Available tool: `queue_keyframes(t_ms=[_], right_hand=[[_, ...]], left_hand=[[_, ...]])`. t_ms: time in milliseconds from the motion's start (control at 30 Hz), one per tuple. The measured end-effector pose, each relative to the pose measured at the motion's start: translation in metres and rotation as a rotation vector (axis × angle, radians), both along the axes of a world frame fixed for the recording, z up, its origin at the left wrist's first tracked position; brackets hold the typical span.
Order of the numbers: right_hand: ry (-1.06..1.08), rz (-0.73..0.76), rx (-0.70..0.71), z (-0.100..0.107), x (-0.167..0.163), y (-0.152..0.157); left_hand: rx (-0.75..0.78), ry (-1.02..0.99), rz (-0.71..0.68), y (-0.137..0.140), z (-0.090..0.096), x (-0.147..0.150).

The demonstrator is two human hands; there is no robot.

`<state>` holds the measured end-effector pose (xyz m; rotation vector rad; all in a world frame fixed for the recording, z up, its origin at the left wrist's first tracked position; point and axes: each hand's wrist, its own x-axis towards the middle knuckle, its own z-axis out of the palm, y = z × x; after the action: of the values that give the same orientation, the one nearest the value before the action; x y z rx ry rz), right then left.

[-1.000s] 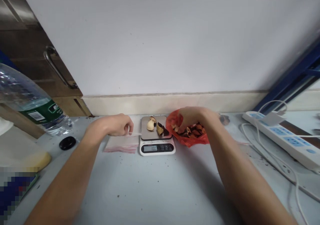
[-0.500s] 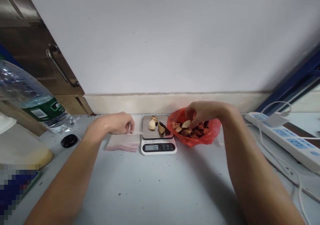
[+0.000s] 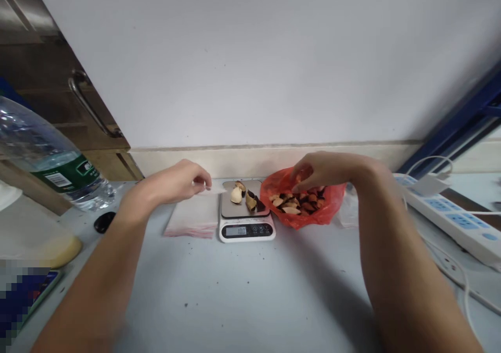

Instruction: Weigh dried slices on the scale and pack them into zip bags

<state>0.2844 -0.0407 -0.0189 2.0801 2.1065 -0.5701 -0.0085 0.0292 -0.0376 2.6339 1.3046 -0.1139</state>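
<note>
My left hand (image 3: 182,181) pinches a thin clear plastic bag (image 3: 215,188), lifted at the left side of the scale. Below it lies a stack of small zip bags (image 3: 193,217) with pink edges. A small digital scale (image 3: 247,231) stands in the middle, its display seeming to read 10.0. Several dried husk pieces (image 3: 236,195), pale and brown, rest on its plate. My right hand (image 3: 313,171) hovers over the open red plastic bag (image 3: 329,212), fingers curved and apart, with nothing visible in them. Inside that bag are many brown dried husk pieces (image 3: 291,207).
To the left are a tilted water bottle (image 3: 70,170), a black cap (image 3: 104,221), a translucent container (image 3: 35,233) and a phone-like device (image 3: 43,293). A power strip (image 3: 457,217) with white cables lies right. Clear plastic (image 3: 348,212) sits beside the red bag. A wall (image 3: 274,71) closes the back.
My left hand has risen slightly, lifting the clear bag off the stack. My right hand has come up a little out of the husk pieces, and its fingers have parted.
</note>
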Motion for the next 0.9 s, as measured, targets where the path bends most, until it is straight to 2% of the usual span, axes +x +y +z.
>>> queue_keyframes(t_ms=[133,233,333,400,500,600,700,833,900], right_hand=[[0.267,0.197,0.184,0.004,-0.023,-0.007],[0.473,0.377,0.177,-0.001,-0.049,-0.007],[0.522,0.446,0.148,-0.009,-0.071,-0.003],[0.480,0.399,0.188,-0.014,-0.080,0.001],[0.407,0.219,0.384,-0.017,-0.085,0.006],[0.506,0.133,0.558,-0.016,-0.082,0.007],[0.681,0.189,0.499,-0.016,-0.077,0.007],[0.839,0.300,0.333,-0.020,-0.067,0.010],[0.853,0.263,0.304,-0.023,-0.061,0.014]], left_hand=[[0.161,-0.241,-0.059,-0.009,0.008,0.004],[0.252,-0.380,-0.043,-0.015,0.009,0.009],[0.304,-0.447,-0.017,-0.021,0.009,0.014],[0.349,-0.485,0.005,-0.024,0.010,0.015],[0.431,-0.574,0.013,-0.028,0.011,0.017],[0.339,-0.576,-0.162,-0.029,0.011,0.016],[0.175,-0.461,-0.316,-0.025,0.007,0.014],[0.119,-0.406,-0.273,-0.017,0.003,0.011],[0.105,-0.378,-0.239,-0.014,0.002,0.009]])
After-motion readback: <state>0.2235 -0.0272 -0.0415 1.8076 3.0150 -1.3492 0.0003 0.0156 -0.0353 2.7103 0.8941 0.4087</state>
